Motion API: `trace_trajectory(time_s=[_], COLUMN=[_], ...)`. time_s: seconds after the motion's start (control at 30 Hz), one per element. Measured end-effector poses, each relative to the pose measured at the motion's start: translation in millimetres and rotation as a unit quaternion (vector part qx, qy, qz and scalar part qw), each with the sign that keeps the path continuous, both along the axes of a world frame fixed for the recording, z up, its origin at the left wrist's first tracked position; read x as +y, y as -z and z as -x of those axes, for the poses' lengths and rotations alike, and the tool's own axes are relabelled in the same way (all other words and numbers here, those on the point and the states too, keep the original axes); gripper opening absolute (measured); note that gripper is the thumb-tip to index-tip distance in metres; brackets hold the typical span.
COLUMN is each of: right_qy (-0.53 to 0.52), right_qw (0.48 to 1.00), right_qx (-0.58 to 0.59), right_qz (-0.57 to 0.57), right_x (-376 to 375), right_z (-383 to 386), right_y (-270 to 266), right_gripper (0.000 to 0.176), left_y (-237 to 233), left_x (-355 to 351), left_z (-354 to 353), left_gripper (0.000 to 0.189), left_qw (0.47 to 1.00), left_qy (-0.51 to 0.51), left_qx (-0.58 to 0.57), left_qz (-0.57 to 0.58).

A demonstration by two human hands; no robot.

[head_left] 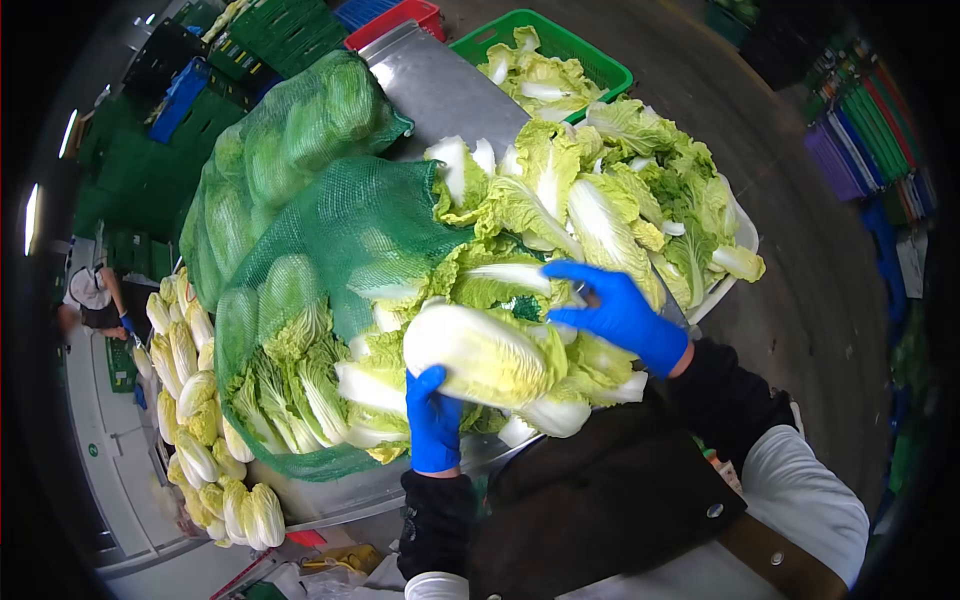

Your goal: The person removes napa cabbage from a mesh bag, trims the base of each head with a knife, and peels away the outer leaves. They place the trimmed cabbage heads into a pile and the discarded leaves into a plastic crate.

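Note:
My left hand (434, 420), in a blue glove, grips the base end of a pale napa cabbage (475, 355) held over the metal table. My right hand (625, 315), also gloved in blue, is above the loose leaves to the right of that cabbage, its fingers apart and nothing seen between them. Loose cabbage leaves (530, 195) lie heaped around and beyond both hands. To the left, an open green net bag (340, 215) holds more cabbages. Behind it lies another filled net bag (290, 140).
Trimmed cabbages (195, 400) are piled at the table's left side. A green crate (610, 75) of leaves stands beyond the metal table (440, 85), near a red crate (410, 14). A white container (745, 240) of leaves is at right. Another person (90, 290) stands far left.

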State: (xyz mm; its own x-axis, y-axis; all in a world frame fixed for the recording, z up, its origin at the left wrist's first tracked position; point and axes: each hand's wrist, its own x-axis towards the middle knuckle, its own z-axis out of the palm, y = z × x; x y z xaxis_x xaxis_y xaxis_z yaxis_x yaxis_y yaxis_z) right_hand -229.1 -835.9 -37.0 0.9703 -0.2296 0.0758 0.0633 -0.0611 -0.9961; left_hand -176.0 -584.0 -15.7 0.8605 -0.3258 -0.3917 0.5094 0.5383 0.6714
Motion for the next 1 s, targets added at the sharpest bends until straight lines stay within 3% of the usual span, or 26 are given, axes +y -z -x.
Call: trace_trajectory(time_s=[0.03, 0.1, 0.13, 0.17, 0.2, 0.23, 0.27, 0.3, 0.33, 0.37, 0.43, 0.47, 0.5, 0.57, 0.6, 0.63, 0.67, 0.7, 0.73, 0.77, 0.83, 0.87, 0.93, 0.97, 1.0], right_qy=[-0.087, -0.158, -0.156, -0.123, -0.09, -0.093, -0.136, -0.175, -0.182, -0.185, -0.193, -0.151, -0.154, -0.064, -0.131, -0.131, -0.111, -0.083, -0.039, 0.055, 0.026, 0.028, 0.078, 0.004, -0.034], right_qw=[0.992, 0.964, 0.965, 0.99, 0.988, 0.988, 0.963, 0.916, 0.879, 0.88, 0.825, 0.869, 0.87, 0.932, 0.927, 0.925, 0.98, 0.971, 0.986, 0.998, 0.945, 0.945, 0.94, 0.948, 0.963], right_qx=[0.06, 0.151, 0.149, 0.071, -0.009, -0.01, 0.113, 0.233, 0.246, 0.245, 0.372, 0.369, 0.366, 0.216, 0.226, 0.23, 0.161, 0.078, 0.034, -0.008, 0.191, 0.194, 0.06, 0.158, 0.114], right_qz=[0.071, 0.15, 0.152, 0.014, -0.126, -0.126, -0.205, -0.277, -0.365, -0.363, -0.379, -0.294, -0.291, -0.284, -0.27, -0.272, -0.033, 0.211, 0.16, -0.01, 0.263, 0.262, 0.327, 0.275, 0.243], right_x=[5.7, 18.5, 21.0, 23.3, 24.1, 19.5, 12.5, 8.8, 16.1, 19.5, 24.8, 30.6, 28.3, 20.4, 7.8, 10.5, 17.1, 19.2, 12.7, 8.6, -33.4, -30.5, -10.3, 4.1, 19.3], right_z=[2.3, 4.9, 4.2, -0.6, -6.3, -4.1, -0.9, -0.4, -2.4, -1.9, -1.2, -1.0, -2.3, 0.6, 5.1, 8.1, 8.9, 7.4, 1.3, -10.3, -24.0, -22.2, -21.2, -16.2, -10.4], right_y=[-26.9, -65.3, -52.9, -29.8, -22.0, -23.7, -35.2, -42.0, -31.4, -26.9, -18.5, 0.9, -3.9, -21.4, -28.1, -33.4, -41.8, -46.2, -26.0, -10.3, -44.9, -40.4, -37.6, -51.7, -46.4], right_gripper=[0.059, 0.07, 0.07, 0.072, 0.074, 0.074, 0.071, 0.069, 0.053, 0.053, 0.045, 0.05, 0.05, 0.04, 0.041, 0.041, 0.049, 0.058, 0.061, 0.063, 0.065, 0.065, 0.067, 0.063, 0.061], left_y=[-0.3, -2.6, -6.1, -3.9, 1.4, 6.9, 7.0, 3.3, 3.8, 4.6, 7.0, 8.4, 29.9, 32.4, 16.8, 17.8, 18.9, 19.3, 19.9, 16.6, 2.5, -0.1, -1.7, 2.5, 10.8], left_x=[-5.2, -16.6, -15.9, -14.4, -11.7, -8.4, -13.6, -22.8, -33.1, -43.1, -57.6, -59.4, -47.9, -35.9, -40.8, -40.9, -40.2, -41.0, -40.9, -39.9, -39.1, -40.8, -46.1, -49.1, -50.8], left_z=[1.0, -0.9, -1.4, -2.3, -3.5, -4.9, -7.6, -5.1, -6.4, -7.8, -12.4, -14.9, -12.7, -11.9, -10.7, -10.1, -9.6, -11.1, -9.7, -6.3, -0.7, 1.4, 3.8, 4.5, 6.1], left_gripper=[0.081, 0.075, 0.077, 0.077, 0.082, 0.089, 0.096, 0.096, 0.096, 0.093, 0.087, 0.084, 0.074, 0.069, 0.064, 0.064, 0.059, 0.054, 0.047, 0.047, 0.047, 0.047, 0.048, 0.048, 0.048], left_qw=[1.0, 0.999, 0.991, 0.991, 0.981, 0.954, 0.96, 0.995, 0.994, 0.991, 0.98, 0.971, 0.946, 0.997, 0.997, 0.997, 0.996, 0.995, 0.994, 0.994, 0.988, 0.987, 0.99, 0.99, 0.99], left_qy=[0.002, -0.011, 0.057, 0.057, 0.041, 0.024, 0.016, -0.031, -0.033, -0.012, 0.031, 0.053, 0.059, -0.023, -0.032, -0.034, -0.026, -0.017, -0.027, -0.026, -0.003, -0.001, -0.002, 0.001, -0.009], left_qx=[-0.001, -0.031, -0.109, -0.112, -0.058, -0.001, -0.015, -0.041, -0.044, -0.036, -0.021, -0.014, -0.005, 0.008, 0.039, 0.043, 0.066, 0.086, 0.104, 0.107, 0.127, 0.129, 0.122, 0.124, 0.084], left_qz=[0.0, 0.028, 0.051, 0.053, 0.178, 0.299, 0.279, 0.091, 0.092, 0.127, 0.198, 0.232, 0.319, 0.079, 0.059, 0.058, 0.048, 0.04, -0.004, -0.006, -0.091, -0.091, -0.066, -0.065, -0.116])
